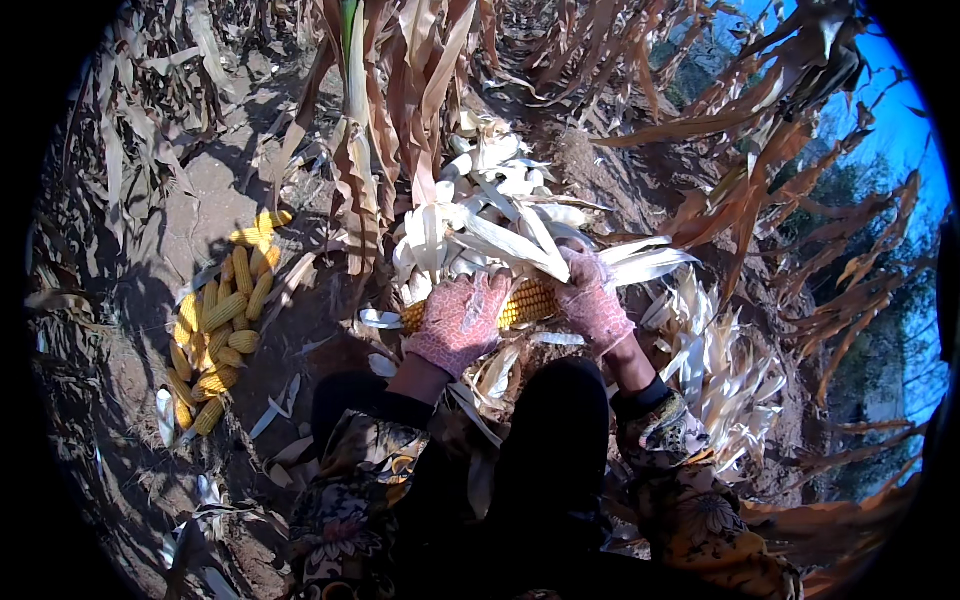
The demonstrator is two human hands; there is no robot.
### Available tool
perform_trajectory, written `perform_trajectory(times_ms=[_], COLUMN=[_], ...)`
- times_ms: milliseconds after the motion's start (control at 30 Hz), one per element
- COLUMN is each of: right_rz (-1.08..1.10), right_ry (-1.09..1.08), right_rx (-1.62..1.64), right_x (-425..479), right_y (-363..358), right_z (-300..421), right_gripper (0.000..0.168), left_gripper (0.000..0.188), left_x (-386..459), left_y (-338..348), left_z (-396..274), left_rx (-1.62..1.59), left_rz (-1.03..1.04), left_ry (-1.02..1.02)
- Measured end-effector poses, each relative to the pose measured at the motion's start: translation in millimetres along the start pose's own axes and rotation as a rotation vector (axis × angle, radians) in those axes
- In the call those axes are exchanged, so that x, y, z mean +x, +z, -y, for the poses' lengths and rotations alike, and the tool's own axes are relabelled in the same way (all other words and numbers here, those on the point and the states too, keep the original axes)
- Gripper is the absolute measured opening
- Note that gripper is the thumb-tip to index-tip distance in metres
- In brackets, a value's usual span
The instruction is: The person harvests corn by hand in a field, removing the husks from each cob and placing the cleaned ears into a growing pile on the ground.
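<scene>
Both my hands wear pinkish-red gloves with a pale crackle pattern. My left hand (459,321) is closed around a yellow ear of corn (528,303), covering its middle. The ear lies crosswise in front of my knees, and its kernels are bare on either side of that hand. At its right end, my right hand (594,298) grips the pale dry husk (551,255), which is peeled back and fans out above and to the right. The right fingertips are partly hidden by husk. Just beyond my hands lies a heap of pale, husk-covered ears (491,172).
On the ground at left is a pile of bare yellow ears (221,322). Loose husks (709,367) are heaped at right. Dry corn stalks (360,150) stand close ahead, and brown leaves (750,187) reach in from the right. My dark-clad knee (566,420) is below the hands.
</scene>
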State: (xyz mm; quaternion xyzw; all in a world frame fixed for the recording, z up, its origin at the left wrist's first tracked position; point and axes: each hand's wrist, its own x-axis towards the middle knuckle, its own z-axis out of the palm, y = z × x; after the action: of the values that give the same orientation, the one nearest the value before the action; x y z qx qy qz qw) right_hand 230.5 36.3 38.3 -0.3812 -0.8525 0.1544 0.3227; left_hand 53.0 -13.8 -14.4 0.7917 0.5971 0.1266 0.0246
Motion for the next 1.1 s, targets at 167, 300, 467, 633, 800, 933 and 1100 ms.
perform_trajectory(times_ms=[167, 300, 467, 633, 800, 933, 1100], right_rz=[-0.258, -0.320, -0.402, -0.782, -0.429, -0.315, -0.565], right_ry=[0.411, 0.612, 0.434, 0.646, 0.556, 0.485, 0.546], right_rx=[0.751, 1.370, 1.895, 1.104, 1.316, 1.428, 1.418], right_x=[1.2, 5.6, -19.6, -41.6, -35.1, -11.5, 10.5], right_y=[12.9, 10.8, -15.6, -17.8, 3.1, -10.1, 18.4], right_z=[2.5, 22.9, 19.1, -11.5, -22.1, 9.7, 35.5], right_gripper=[0.013, 0.005, 0.014, 0.017, 0.035, 0.027, 0.015], left_gripper=[0.056, 0.053, 0.065, 0.082, 0.089, 0.078, 0.093], left_x=[-4.1, -1.8, -0.7, -4.3, -7.4, -5.4, -8.7], left_y=[-4.3, -3.6, -15.6, -8.2, -15.1, -0.1, -19.5], left_z=[6.9, 5.8, -2.5, 0.5, -8.4, -10.6, -12.2], left_rx=[0.036, 0.016, -0.208, -0.489, -0.509, -0.616, -1.158], left_rz=[-0.061, -0.001, 0.227, 0.049, 0.113, 0.205, 0.225], left_ry=[-0.016, -0.037, -0.246, -0.341, -0.205, -0.178, -0.174])
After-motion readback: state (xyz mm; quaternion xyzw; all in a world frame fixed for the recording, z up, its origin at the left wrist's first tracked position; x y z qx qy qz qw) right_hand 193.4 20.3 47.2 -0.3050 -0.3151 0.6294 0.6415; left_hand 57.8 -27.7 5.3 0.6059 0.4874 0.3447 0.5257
